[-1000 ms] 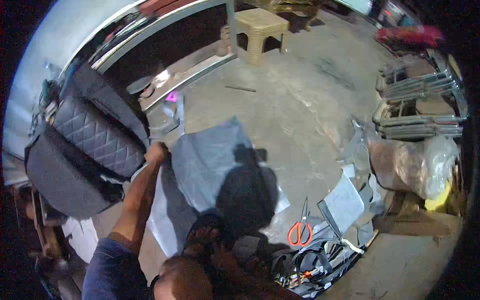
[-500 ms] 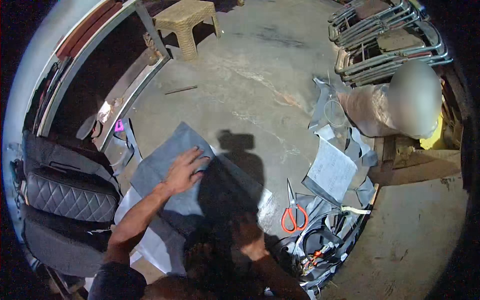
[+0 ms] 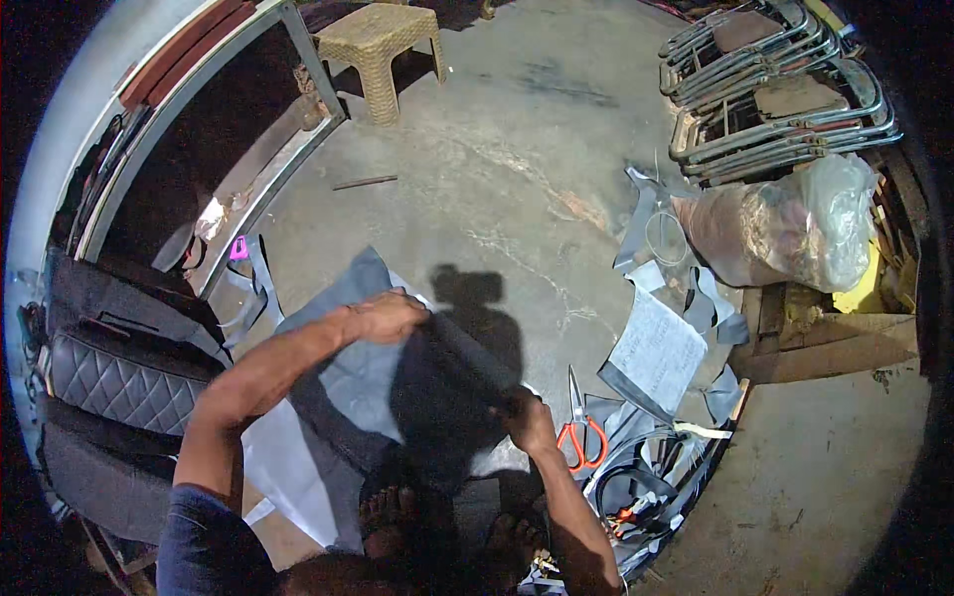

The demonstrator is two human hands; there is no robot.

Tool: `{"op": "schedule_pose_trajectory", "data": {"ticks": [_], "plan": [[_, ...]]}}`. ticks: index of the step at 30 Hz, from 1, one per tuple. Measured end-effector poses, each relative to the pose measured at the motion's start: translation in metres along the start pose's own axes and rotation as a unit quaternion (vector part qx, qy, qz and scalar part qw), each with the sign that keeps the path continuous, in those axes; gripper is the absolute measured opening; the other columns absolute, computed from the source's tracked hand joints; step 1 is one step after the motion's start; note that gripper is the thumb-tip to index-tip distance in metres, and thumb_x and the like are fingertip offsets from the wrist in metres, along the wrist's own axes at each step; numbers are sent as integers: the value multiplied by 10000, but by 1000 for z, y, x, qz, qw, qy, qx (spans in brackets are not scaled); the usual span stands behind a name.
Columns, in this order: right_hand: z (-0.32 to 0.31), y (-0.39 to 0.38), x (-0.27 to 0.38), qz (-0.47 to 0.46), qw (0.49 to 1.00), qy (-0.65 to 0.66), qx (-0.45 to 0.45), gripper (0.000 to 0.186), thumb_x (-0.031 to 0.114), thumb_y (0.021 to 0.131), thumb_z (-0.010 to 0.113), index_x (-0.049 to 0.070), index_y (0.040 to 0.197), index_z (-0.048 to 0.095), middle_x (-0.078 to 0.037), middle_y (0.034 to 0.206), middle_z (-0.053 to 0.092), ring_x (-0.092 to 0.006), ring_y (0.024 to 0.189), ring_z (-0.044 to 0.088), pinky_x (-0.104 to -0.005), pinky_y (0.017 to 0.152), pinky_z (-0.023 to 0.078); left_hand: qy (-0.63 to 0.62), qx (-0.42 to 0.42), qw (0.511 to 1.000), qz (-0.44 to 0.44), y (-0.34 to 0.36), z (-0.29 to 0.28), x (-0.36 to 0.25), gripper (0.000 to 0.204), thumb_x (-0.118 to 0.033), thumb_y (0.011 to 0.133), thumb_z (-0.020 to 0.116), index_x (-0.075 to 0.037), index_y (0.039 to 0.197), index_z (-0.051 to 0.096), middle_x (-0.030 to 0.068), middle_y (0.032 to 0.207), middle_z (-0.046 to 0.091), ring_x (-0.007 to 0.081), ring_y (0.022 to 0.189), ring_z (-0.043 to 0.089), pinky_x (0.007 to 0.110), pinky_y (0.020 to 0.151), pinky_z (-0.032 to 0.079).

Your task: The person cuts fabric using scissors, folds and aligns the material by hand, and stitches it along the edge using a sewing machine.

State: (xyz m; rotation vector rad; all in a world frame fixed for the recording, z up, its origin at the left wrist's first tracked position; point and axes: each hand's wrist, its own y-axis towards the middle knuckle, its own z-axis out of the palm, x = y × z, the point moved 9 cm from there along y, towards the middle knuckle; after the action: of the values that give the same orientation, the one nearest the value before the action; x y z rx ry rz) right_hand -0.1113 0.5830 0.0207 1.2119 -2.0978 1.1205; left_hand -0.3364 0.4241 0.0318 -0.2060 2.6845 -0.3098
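Observation:
A dark grey sheet of cloth-like material (image 3: 353, 372) lies on the floor before me, partly in my shadow. My left hand (image 3: 393, 316) is closed on its far edge, fingers curled under and partly hidden. At the sheet's right corner my right hand (image 3: 529, 422) pinches the edge, its fingertips dark in the shadow. A white sheet (image 3: 293, 477) shows from beneath on the near left. Scissors with red handles (image 3: 584, 444) lie on the floor just right of my right hand, apart from it.
Black quilted seat cushions (image 3: 139, 387) stand at left, beside a metal frame (image 3: 268, 189). Scraps and cables (image 3: 641, 487) are heaped at right, near a pale marked piece (image 3: 656, 348). Beyond are a plastic-wrapped roll (image 3: 765, 223), folded metal chairs (image 3: 785, 104) and a woven-look stool (image 3: 378, 45).
My left hand has gone from lying spread on the sheet to closing on its far edge. My right hand has moved up and outward to the right corner.

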Motion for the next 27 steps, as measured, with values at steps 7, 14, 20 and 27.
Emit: {"op": "schedule_pose_trajectory", "data": {"ticks": [7, 14, 20, 27], "plan": [[1, -3, -8, 6, 999, -36, -26, 379, 267, 864, 767, 45, 1152, 662, -197, 1031, 722, -403, 989, 689, -448, 829, 552, -67, 17, 993, -93, -25, -49, 40, 380, -371, 916, 655, -75, 1148, 600, 159, 1096, 642, 377, 1099, 609, 498, 957, 449], [-8, -16, 26, -85, 989, -87, -84, 346, 180, 818, 769, 26, 1108, 661, -225, 1085, 681, -430, 1021, 644, -484, 851, 511, 46, -36, 998, -3, -56, -37, 29, 404, -411, 869, 675, -84, 1103, 628, 104, 1045, 598, 317, 1072, 561, 468, 983, 388], [7, -31, 27, -135, 948, -176, -229, 532, 93, 772, 743, -43, 1253, 560, -201, 1151, 617, -413, 1071, 591, -472, 911, 490, 27, -34, 999, 13, -44, -34, 20, 350, -313, 865, 708, -89, 1128, 649, 119, 1217, 586, 328, 1187, 542, 517, 1013, 405], [26, -31, 16, -98, 964, -150, -194, 202, 41, 882, 581, -24, 1068, 623, -218, 940, 620, -401, 907, 587, -494, 824, 486, 56, -1, 998, -14, -43, -19, 25, 323, -298, 852, 714, -97, 1099, 658, 110, 1178, 576, 322, 1184, 537, 515, 992, 422]]}}
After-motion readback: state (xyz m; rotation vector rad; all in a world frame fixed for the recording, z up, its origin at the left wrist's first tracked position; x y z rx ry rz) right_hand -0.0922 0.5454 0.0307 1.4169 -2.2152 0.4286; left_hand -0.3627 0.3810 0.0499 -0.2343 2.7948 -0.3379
